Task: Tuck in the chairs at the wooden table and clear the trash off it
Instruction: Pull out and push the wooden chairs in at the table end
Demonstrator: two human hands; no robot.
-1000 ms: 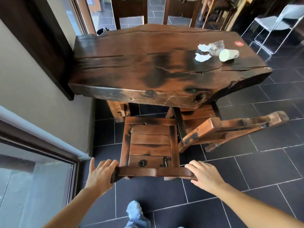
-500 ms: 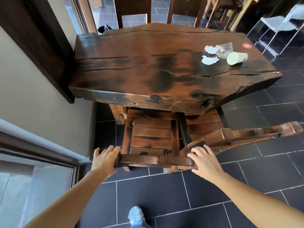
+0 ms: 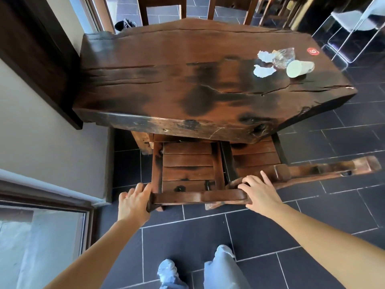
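A thick dark wooden table point(image 3: 145, 90) fills the upper middle. A slatted wooden chair point(image 3: 187, 170) stands at its near edge, the front of the seat under the tabletop. My left hand point(image 3: 133, 201) presses on the left end of the chair's top rail and my right hand point(image 3: 260, 192) rests over the right end. A second chair point(image 3: 312, 170) stands right beside it, angled to the right. Trash lies at the table's far right: a white paper cup point(image 3: 299, 68) on its side, crumpled clear plastic point(image 3: 283, 56) and torn white paper pieces point(image 3: 262, 69).
A wall and a glass door frame point(image 3: 52, 203) bound the left side. More wooden chairs point(image 3: 162, 7) stand at the table's far end and a white metal chair point(image 3: 358, 19) at the upper right. A red round sticker point(image 3: 313, 51) sits on the table. Dark tile floor lies around.
The chair under my hands has slid forward, its seat now partly beneath the tabletop. I have stepped closer to the table with it.
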